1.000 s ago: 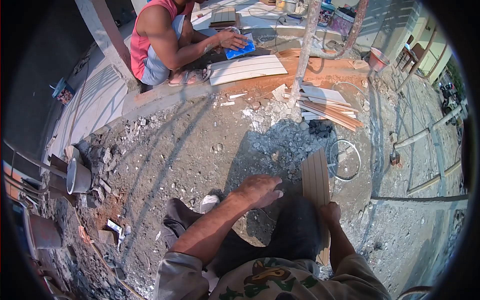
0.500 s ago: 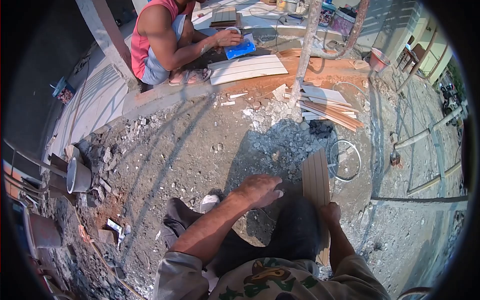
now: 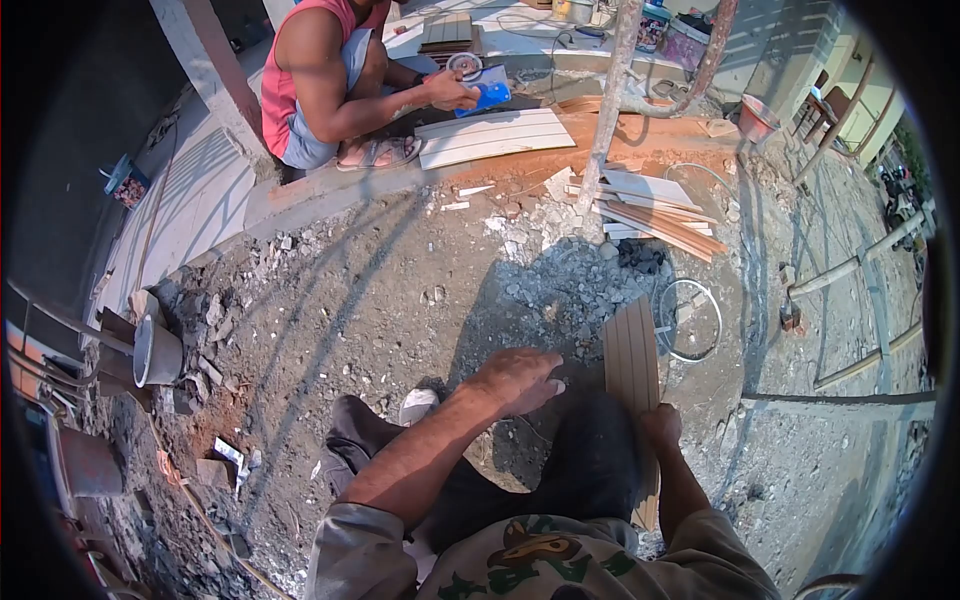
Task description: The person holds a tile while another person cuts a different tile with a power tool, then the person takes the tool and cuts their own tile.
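My right hand [image 3: 660, 428] grips the outer edge of a long, grooved, tan board [image 3: 632, 358], which stands on end beside my right knee. The lower part of the board runs down along my thigh. My left hand [image 3: 520, 382] hovers over my lap, left of the board and apart from it. Its thumb and forefinger are spread, with nothing visible between them; the other fingers are partly hidden.
A co-worker [image 3: 325, 85] squats on the ledge with a blue rectangular object [image 3: 487, 92] and a pale grooved board [image 3: 497, 138]. Stacked strips [image 3: 660, 215] lie near a pole [image 3: 608, 110]. A white ring [image 3: 716, 320] lies right of my board; a bucket [image 3: 158, 350] sits left.
The co-worker's hand has moved slightly down, off a round container and over the blue object, now with a dark thin tool. My hands and the board have stayed put.
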{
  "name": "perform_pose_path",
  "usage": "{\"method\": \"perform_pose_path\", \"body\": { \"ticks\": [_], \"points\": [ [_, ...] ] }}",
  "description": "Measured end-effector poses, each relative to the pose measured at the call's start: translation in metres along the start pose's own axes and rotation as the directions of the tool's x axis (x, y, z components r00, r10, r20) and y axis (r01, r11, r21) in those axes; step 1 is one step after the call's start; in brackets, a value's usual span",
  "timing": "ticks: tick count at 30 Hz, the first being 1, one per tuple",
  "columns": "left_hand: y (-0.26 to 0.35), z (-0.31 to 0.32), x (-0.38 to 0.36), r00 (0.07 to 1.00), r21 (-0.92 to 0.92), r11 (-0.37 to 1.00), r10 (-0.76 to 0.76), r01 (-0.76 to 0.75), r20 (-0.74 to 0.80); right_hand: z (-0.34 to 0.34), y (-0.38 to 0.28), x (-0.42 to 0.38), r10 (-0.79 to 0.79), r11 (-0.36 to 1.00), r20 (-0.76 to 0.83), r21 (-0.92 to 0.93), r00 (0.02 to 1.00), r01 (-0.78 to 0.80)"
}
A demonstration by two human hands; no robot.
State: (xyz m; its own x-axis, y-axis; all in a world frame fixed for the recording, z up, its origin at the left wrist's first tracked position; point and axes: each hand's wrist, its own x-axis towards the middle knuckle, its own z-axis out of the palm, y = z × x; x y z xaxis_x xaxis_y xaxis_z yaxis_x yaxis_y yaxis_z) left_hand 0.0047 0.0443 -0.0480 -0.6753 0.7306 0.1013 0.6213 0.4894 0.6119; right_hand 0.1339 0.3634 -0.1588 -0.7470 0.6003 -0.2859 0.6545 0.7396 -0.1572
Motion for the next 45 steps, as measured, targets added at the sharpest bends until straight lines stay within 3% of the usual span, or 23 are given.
{"method": "perform_pose_path", "body": {
  "ticks": [39, 45],
  "points": [
    [-0.001, 0.002, 0.0, 0.998, 0.0, 0.999, -0.043, 0.043, 0.035, -0.001, -0.002, 0.0, 0.018, 1.0, 0.003, 0.002, 1.0, -0.018],
    [0.004, -0.008, 0.002, 0.992, 0.001, 0.998, -0.06, 0.06, 0.114, 0.005, 0.004, 0.004, 0.001, 1.0, 0.002, -0.017, 1.0, -0.001]
  ]
}}
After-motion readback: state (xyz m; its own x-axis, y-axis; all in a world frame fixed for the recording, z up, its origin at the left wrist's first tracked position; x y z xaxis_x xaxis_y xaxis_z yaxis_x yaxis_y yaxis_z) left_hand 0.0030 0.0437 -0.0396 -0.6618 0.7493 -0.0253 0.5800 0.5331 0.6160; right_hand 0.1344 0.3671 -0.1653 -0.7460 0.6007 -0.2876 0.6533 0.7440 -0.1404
